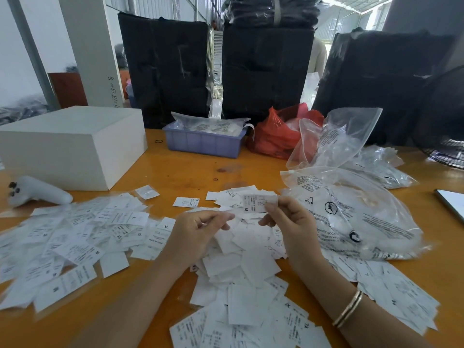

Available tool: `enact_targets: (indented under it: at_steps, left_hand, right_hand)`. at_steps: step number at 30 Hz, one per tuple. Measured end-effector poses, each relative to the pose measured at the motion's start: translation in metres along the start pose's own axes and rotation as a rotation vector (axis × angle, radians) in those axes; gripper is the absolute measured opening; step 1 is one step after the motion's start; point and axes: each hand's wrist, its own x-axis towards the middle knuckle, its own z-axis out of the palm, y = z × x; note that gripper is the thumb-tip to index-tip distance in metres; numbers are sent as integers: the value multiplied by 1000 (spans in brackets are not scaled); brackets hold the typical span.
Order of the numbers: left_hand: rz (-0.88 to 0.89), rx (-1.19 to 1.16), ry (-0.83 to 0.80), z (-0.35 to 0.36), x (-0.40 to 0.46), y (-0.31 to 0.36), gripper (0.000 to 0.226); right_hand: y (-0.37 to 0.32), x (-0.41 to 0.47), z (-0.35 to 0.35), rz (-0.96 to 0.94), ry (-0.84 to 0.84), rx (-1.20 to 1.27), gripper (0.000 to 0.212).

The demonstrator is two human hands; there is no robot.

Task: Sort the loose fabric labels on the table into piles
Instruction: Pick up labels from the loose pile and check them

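Right now my right hand (288, 217) pinches an M label (259, 202), left hand (198, 229) loosely curled, empty; a thin second label could cling unnoticed and get missorted.

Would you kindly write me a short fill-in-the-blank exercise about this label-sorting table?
1. The right hand pinches a label printed with the size letter ____.
2. The bracelet sits on the ____ wrist.
3. The basket behind the labels is ____ in colour.

Missing words: M; right; blue
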Motion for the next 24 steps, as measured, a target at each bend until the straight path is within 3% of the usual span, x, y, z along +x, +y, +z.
enact_targets:
  at_steps: [14, 24]
  left_hand:
    - [-96, -62, -110, -1, -3, 8, 37]
    - [-78, -58, -159, -2, -6, 12, 26]
  right_hand:
    - [-5, -1, 6, -48, -54, 12, 17]
    - [-5, 0, 5, 1, -19, 28, 17]
